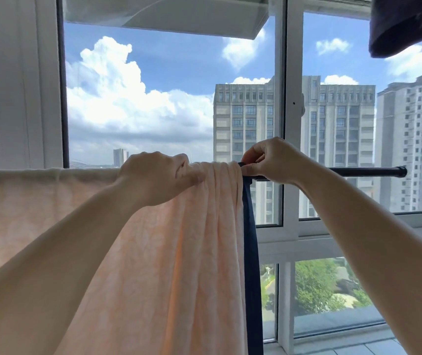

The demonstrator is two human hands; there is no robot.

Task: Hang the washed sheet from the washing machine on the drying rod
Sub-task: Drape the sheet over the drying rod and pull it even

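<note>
Window (290, 124) behind rod (366, 171), sheet (179, 252).

Bright daylight through window (138, 98); backlit sheet (166, 252) glows; slight softness, wide-angle edge bending.

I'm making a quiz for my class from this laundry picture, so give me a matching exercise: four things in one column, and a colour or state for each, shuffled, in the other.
Things:
1. sheet
2. drying rod
3. left hand
4. dark garment

States:
A. hangs at the top right corner
B. peach with a navy edge, draped over the rod
C. black, bare at its right end
D. grips the bunched cloth on top of the rod

Pairs: 1-B, 2-C, 3-D, 4-A
</note>
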